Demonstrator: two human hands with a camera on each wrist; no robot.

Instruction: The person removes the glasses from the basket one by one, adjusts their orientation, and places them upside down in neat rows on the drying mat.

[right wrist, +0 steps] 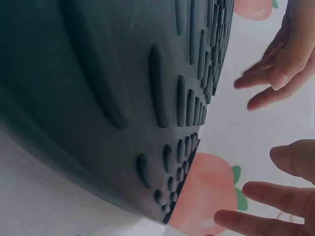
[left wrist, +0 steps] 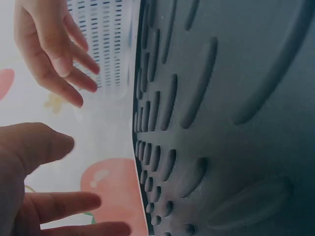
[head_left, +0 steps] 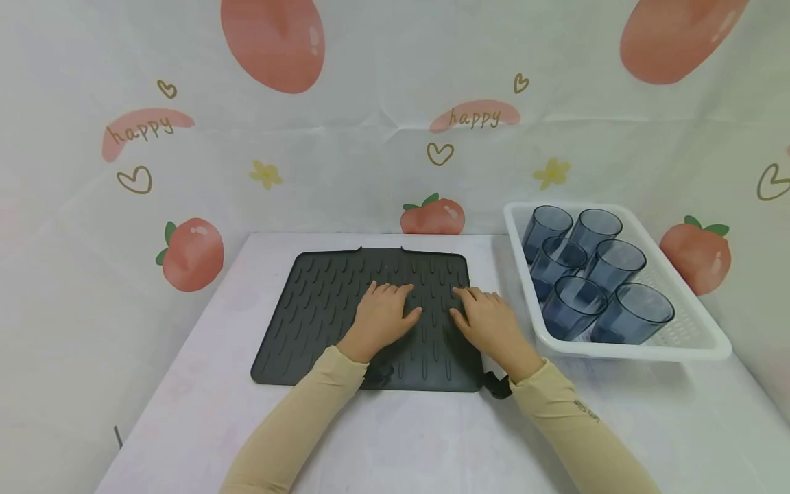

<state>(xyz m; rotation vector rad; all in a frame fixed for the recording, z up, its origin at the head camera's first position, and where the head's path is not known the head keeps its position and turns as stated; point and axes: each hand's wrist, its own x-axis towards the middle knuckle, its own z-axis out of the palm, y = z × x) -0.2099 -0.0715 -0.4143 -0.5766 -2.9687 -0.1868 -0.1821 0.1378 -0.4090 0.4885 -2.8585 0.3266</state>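
Observation:
A black ridged drying mat (head_left: 321, 322) lies flat on the table. Over its middle right part is the left hand (head_left: 384, 315), fingers extended and nothing in its grasp. The right hand (head_left: 490, 326) hovers by the mat's right edge, likewise holding nothing. Both wrist views show a gap between the fingers and the ridged mat (left wrist: 197, 98). In the right wrist view, the right hand (right wrist: 275, 206) has its thumb and fingers spread apart.
To the right, a white plastic basket (head_left: 629, 351) holds several blue-tinted drinking glasses (head_left: 574, 305), leaning at a tilt. Behind the white table (head_left: 395, 439) hangs a pale cloth (head_left: 345, 158) printed with fruit, hearts and flowers.

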